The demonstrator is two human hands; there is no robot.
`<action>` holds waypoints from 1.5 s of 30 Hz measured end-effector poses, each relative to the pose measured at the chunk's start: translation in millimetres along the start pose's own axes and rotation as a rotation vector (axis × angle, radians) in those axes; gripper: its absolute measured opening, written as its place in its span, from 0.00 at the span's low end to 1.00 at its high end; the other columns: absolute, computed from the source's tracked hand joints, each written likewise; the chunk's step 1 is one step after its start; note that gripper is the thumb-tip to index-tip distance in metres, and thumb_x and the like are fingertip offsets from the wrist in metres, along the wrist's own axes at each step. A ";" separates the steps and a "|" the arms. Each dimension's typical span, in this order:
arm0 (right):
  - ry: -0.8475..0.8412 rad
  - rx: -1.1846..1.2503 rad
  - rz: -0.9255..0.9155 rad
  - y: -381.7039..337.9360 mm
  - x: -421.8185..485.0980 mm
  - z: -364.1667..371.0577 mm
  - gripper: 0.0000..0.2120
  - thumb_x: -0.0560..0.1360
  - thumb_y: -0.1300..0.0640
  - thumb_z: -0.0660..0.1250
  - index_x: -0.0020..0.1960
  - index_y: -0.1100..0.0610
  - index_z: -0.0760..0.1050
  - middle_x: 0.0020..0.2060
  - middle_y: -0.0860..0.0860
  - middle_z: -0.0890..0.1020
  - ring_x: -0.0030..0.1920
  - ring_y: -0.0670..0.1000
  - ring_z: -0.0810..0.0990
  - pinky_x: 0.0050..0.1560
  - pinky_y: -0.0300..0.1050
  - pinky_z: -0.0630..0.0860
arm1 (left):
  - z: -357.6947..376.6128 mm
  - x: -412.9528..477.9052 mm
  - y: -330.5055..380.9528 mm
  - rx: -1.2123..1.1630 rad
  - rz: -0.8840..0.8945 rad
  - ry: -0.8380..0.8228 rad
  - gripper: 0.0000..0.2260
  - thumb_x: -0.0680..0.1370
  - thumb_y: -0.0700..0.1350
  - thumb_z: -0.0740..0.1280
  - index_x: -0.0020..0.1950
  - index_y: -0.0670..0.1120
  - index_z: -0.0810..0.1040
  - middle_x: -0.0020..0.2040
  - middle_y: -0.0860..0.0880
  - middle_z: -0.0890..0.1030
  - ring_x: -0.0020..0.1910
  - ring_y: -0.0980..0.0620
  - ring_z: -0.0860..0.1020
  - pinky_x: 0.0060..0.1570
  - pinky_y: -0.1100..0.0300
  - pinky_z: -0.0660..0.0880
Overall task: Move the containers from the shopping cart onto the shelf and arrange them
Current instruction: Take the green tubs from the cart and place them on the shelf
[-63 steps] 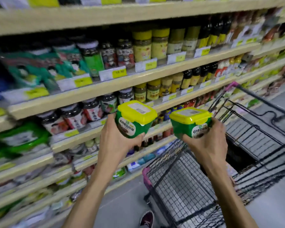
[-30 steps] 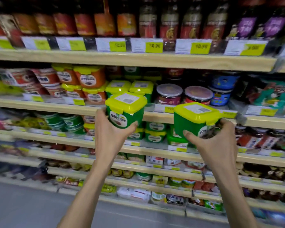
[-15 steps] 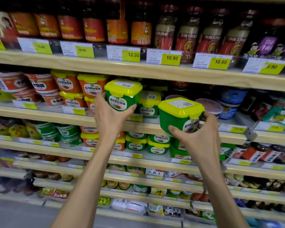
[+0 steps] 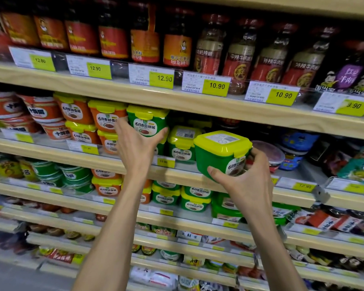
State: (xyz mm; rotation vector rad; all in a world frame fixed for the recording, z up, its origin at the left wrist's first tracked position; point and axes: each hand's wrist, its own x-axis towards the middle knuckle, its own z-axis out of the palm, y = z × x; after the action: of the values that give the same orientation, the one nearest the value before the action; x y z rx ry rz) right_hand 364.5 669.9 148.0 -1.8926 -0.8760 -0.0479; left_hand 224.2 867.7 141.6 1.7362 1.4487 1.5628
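My left hand point(image 4: 135, 145) grips a green tub with a yellow lid point(image 4: 147, 121) and holds it inside the second shelf point(image 4: 177, 175), on top of another green tub, next to the orange tubs point(image 4: 105, 117). My right hand point(image 4: 250, 177) grips a second green tub with a yellow lid point(image 4: 221, 152) in front of the shelf edge, tilted slightly. A green tub on the shelf point(image 4: 182, 143) stands between the two held ones. The shopping cart is out of view.
Jars with red labels point(image 4: 177, 47) fill the shelf above, with yellow price tags point(image 4: 216, 86) on its edge. A red-lidded tub point(image 4: 269, 152) and blue tubs point(image 4: 296, 143) sit right of my right hand. Lower shelves hold more green tubs point(image 4: 195, 200) and orange ones.
I turned from the cart to the shelves. Both hands rose and moved forward; the left tub went into the shelf next to the orange tubs, and the right tub came up to the shelf edge.
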 end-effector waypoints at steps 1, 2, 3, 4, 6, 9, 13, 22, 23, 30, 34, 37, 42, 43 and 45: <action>-0.001 -0.002 -0.002 0.9 2.0 0.0 0.45 0.57 0.38 0.82 0.67 0.52 0.66 0.57 0.46 0.74 0.54 0.47 0.76 0.52 0.44 0.72 | 2.2 0.1 0.7 0.004 0.003 0.005 0.42 0.63 0.66 0.78 0.65 0.41 0.69 0.60 0.44 0.74 0.59 0.44 0.74 0.53 0.50 0.72; -0.001 -0.004 -0.005 1.6 3.7 0.0 0.45 0.57 0.39 0.82 0.67 0.52 0.66 0.57 0.45 0.73 0.53 0.47 0.76 0.51 0.43 0.71 | 4.2 0.0 1.2 0.011 0.003 0.007 0.42 0.63 0.66 0.78 0.65 0.41 0.68 0.60 0.44 0.74 0.59 0.44 0.74 0.54 0.50 0.71; 0.001 -0.006 -0.006 2.0 5.2 0.0 0.45 0.58 0.39 0.81 0.67 0.52 0.66 0.57 0.45 0.73 0.52 0.46 0.75 0.51 0.43 0.71 | 5.6 -0.8 2.4 0.022 0.001 0.008 0.42 0.63 0.66 0.78 0.65 0.41 0.68 0.61 0.43 0.74 0.60 0.43 0.73 0.53 0.50 0.70; 0.001 -0.005 -0.006 2.0 6.8 -0.1 0.45 0.58 0.39 0.81 0.67 0.52 0.66 0.57 0.45 0.73 0.52 0.46 0.74 0.51 0.43 0.71 | 6.9 -1.7 3.2 0.035 -0.001 0.009 0.42 0.64 0.66 0.77 0.65 0.41 0.67 0.62 0.43 0.74 0.60 0.43 0.73 0.52 0.52 0.68; -0.002 0.005 -0.004 1.6 9.5 0.7 0.44 0.59 0.40 0.81 0.68 0.53 0.66 0.56 0.45 0.71 0.51 0.45 0.73 0.51 0.43 0.71 | 8.6 -3.3 4.4 0.059 -0.003 0.014 0.42 0.65 0.67 0.77 0.66 0.41 0.67 0.63 0.43 0.73 0.61 0.42 0.73 0.49 0.54 0.65; -0.002 0.025 0.011 -1.5 14.0 3.8 0.44 0.59 0.40 0.82 0.68 0.53 0.66 0.56 0.44 0.70 0.51 0.44 0.71 0.50 0.39 0.67 | 11.5 -3.0 4.2 0.114 0.016 0.021 0.43 0.65 0.69 0.74 0.65 0.40 0.67 0.61 0.42 0.73 0.58 0.40 0.75 0.45 0.53 0.65; -0.002 0.040 0.017 -8.8 19.5 10.3 0.44 0.60 0.40 0.81 0.68 0.53 0.65 0.56 0.44 0.69 0.51 0.43 0.69 0.48 0.37 0.65 | 12.3 -2.8 0.9 0.176 0.050 0.004 0.43 0.67 0.70 0.72 0.68 0.39 0.67 0.62 0.41 0.72 0.56 0.40 0.77 0.45 0.50 0.72; 0.052 0.047 0.012 -23.1 26.5 30.2 0.44 0.60 0.39 0.81 0.68 0.55 0.66 0.55 0.46 0.69 0.52 0.48 0.73 0.51 0.43 0.70 | -13.2 -13.0 -17.3 0.086 0.125 -0.133 0.43 0.71 0.59 0.75 0.76 0.40 0.62 0.71 0.42 0.69 0.70 0.46 0.67 0.64 0.54 0.69; 0.063 0.042 0.015 -24.5 27.0 33.8 0.45 0.60 0.38 0.81 0.67 0.56 0.66 0.56 0.46 0.70 0.54 0.50 0.75 0.52 0.45 0.72 | -19.2 -15.0 -20.2 0.093 0.135 -0.148 0.42 0.72 0.59 0.75 0.77 0.40 0.62 0.71 0.43 0.68 0.70 0.47 0.67 0.64 0.55 0.68; 0.141 0.045 0.021 -44.6 32.7 64.7 0.45 0.61 0.38 0.80 0.66 0.60 0.65 0.59 0.52 0.71 0.61 0.57 0.74 0.53 0.44 0.67 | -60.9 -19.7 -49.8 0.258 0.250 -0.335 0.32 0.75 0.64 0.68 0.69 0.43 0.69 0.62 0.44 0.73 0.60 0.43 0.74 0.49 0.49 0.75; 0.214 0.032 0.052 -58.5 37.1 80.3 0.42 0.61 0.40 0.81 0.62 0.62 0.66 0.59 0.56 0.72 0.60 0.59 0.74 0.54 0.47 0.68 | -85.7 -32.1 -73.8 0.407 0.326 -0.477 0.28 0.75 0.63 0.68 0.66 0.44 0.73 0.58 0.44 0.77 0.55 0.42 0.77 0.43 0.47 0.78; 0.250 0.013 0.074 -64.6 38.1 95.0 0.42 0.61 0.41 0.81 0.62 0.63 0.67 0.60 0.57 0.72 0.61 0.61 0.74 0.57 0.50 0.70 | -103.6 -44.1 -90.5 0.464 0.351 -0.568 0.25 0.75 0.60 0.70 0.64 0.44 0.76 0.56 0.45 0.79 0.55 0.42 0.78 0.41 0.48 0.78; 0.306 -0.024 0.102 -71.2 34.5 121.0 0.45 0.60 0.39 0.81 0.65 0.63 0.67 0.60 0.57 0.72 0.59 0.60 0.76 0.47 0.49 0.71 | -130.7 -61.5 -108.3 0.530 0.379 -0.620 0.20 0.78 0.59 0.66 0.63 0.49 0.76 0.55 0.50 0.79 0.53 0.45 0.79 0.33 0.55 0.70; 0.319 -0.026 0.106 -71.7 34.4 124.9 0.45 0.60 0.39 0.81 0.65 0.63 0.66 0.60 0.57 0.72 0.59 0.60 0.76 0.47 0.49 0.72 | -135.4 -64.9 -111.2 0.558 0.386 -0.642 0.20 0.78 0.60 0.66 0.64 0.50 0.76 0.56 0.51 0.79 0.53 0.47 0.79 0.33 0.56 0.69; 0.340 -0.040 0.105 -72.2 35.3 130.9 0.45 0.60 0.39 0.81 0.65 0.63 0.66 0.61 0.58 0.72 0.60 0.61 0.76 0.48 0.51 0.74 | -143.2 -69.5 -117.5 0.626 0.380 -0.702 0.21 0.78 0.61 0.65 0.67 0.52 0.74 0.58 0.52 0.78 0.55 0.48 0.79 0.36 0.56 0.70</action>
State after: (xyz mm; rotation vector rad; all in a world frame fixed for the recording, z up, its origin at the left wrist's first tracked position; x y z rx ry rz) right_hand 304.2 811.0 153.5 -1.8924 -0.5471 -0.3153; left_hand 57.6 805.8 54.7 2.6726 1.3360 0.4837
